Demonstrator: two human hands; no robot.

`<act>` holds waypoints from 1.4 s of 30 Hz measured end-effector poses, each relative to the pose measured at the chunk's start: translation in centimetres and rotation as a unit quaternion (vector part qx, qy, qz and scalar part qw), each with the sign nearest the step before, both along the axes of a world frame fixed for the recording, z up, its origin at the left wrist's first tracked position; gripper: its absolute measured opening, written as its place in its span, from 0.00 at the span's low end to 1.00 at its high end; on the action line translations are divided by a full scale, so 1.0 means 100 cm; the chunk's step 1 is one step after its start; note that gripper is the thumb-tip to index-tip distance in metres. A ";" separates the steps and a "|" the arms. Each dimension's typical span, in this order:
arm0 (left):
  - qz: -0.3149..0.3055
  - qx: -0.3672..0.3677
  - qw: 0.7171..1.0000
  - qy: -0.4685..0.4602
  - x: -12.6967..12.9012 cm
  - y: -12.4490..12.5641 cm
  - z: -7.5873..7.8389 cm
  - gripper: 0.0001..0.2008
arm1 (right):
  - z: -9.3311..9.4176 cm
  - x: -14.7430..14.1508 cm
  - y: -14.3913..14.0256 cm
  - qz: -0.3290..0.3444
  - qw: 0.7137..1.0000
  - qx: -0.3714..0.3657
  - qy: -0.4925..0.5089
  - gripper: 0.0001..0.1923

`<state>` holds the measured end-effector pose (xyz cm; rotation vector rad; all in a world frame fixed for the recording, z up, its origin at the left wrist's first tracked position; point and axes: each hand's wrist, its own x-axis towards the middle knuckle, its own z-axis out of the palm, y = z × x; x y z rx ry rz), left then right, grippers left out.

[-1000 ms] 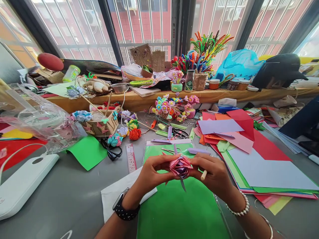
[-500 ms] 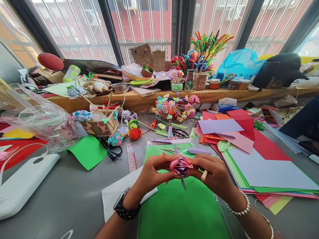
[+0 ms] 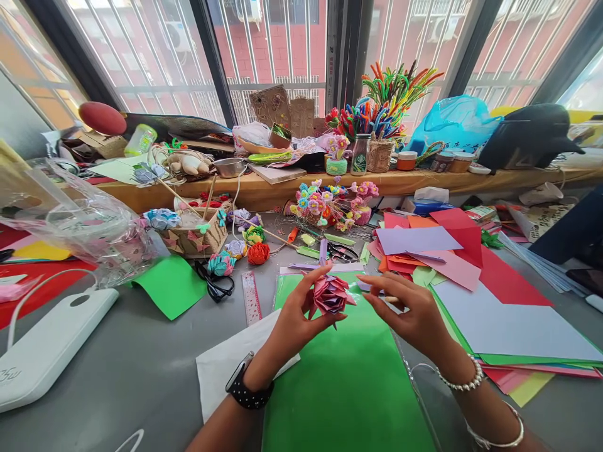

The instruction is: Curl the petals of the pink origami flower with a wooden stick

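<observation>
A: Your left hand (image 3: 294, 317) is pinching the pink paper flower (image 3: 330, 294) from underneath, thumb and fingers closed around its base, so the bloom sits just above your grip and over the green sheet (image 3: 346, 383).

B: And my right hand (image 3: 407, 311)?

A: It's off the flower, just beside it to the right, with a small wooden stick (image 3: 390, 299) tucked under the fingers. I'd judge it loosely closed on that stick; the fingertips themselves look free.

B: How will the flower take handling?

A: It looks very light and easily crushed. It's folded paper, layered petals with thin, pointed tips. The petals should bend or crease under any squeeze, so hold it where you have it now, at the tight base below the bloom, and pinch gently. The outer petals, out beyond your fingertips, are the weak part.

B: What's under my hands?

A: A smooth grey table (image 3: 122, 370), with the green sheet directly below your grip and a white sheet (image 3: 221, 373) under your left wrist. Loose paper will likely slide if you lean on it.

B: And around me?

A: Crowded. A stack of coloured paper (image 3: 471, 282) lies to the right of your right hand, a ruler (image 3: 250, 298) and black glasses (image 3: 214, 285) to the left of your grip, scissors (image 3: 340, 251) and finished paper flowers (image 3: 330, 204) beyond it, toward the window ledge (image 3: 424, 179).
</observation>
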<state>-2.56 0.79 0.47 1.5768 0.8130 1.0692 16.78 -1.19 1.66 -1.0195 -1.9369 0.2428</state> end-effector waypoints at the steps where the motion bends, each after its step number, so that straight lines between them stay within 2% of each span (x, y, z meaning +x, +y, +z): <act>1: 0.010 0.007 1.000 0.013 0.000 0.000 0.000 0.30 | 0.001 0.001 0.000 -0.006 1.000 -0.001 0.004 0.12; 6: 0.067 0.070 0.992 0.078 0.001 0.000 0.002 0.24 | 0.002 0.001 0.000 0.005 1.000 0.001 -0.004 0.09; 11: 0.102 0.111 0.983 0.101 0.000 0.001 0.002 0.22 | 0.005 -0.001 -0.002 0.029 0.999 0.039 -0.013 0.07; 18: 0.095 0.126 0.981 0.113 -0.002 0.002 0.001 0.21 | -0.001 0.001 0.002 0.043 0.997 0.019 -0.059 0.08; 21: 0.087 0.100 0.987 0.089 -0.002 0.002 0.002 0.22 | -0.006 0.002 0.005 0.040 0.995 0.014 -0.093 0.10; 25: 0.081 0.020 0.996 0.030 -0.001 0.004 0.002 0.25 | -0.008 0.001 0.006 0.037 0.992 0.019 -0.117 0.11; 28: 0.049 -0.044 0.997 -0.039 -0.001 0.007 0.000 0.26 | -0.007 0.000 0.006 0.039 0.992 0.032 -0.120 0.11; 33: -0.010 -0.129 0.984 -0.126 -0.002 0.009 0.000 0.23 | -0.006 -0.002 0.004 0.032 0.994 0.062 -0.085 0.12; 38: -0.024 -0.165 0.974 -0.153 -0.002 0.006 0.005 0.26 | -0.006 -0.002 0.003 0.012 0.997 0.070 -0.040 0.08; 42: -0.012 -0.181 0.971 -0.155 0.001 0.005 0.008 0.23 | -0.006 -0.002 0.003 0.002 0.998 0.063 -0.029 0.07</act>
